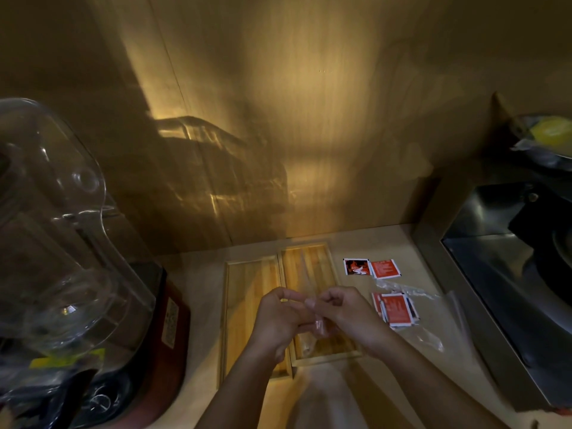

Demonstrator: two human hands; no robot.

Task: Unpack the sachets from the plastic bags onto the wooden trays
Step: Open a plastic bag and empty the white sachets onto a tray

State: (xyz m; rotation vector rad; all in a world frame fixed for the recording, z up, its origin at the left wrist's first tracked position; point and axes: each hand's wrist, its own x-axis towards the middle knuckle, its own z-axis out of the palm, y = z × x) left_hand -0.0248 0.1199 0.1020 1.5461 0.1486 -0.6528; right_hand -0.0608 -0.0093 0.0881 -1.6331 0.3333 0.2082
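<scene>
Two long wooden trays lie side by side on the counter, the left tray (247, 283) and the right tray (312, 264), both bare where visible. My left hand (275, 320) and my right hand (346, 317) meet above them, fingers pinched on a small clear plastic bag (318, 328) held between them. To the right lie two loose red sachets (371, 267). Nearer me, a stack of red sachets (397, 309) rests inside another clear plastic bag (433, 323).
A blender with a clear jar (62, 227) on a red base (167, 320) fills the left side. A dark steel sink (507, 274) sits at the right with a yellow item (551, 131) above it. A wooden wall stands behind.
</scene>
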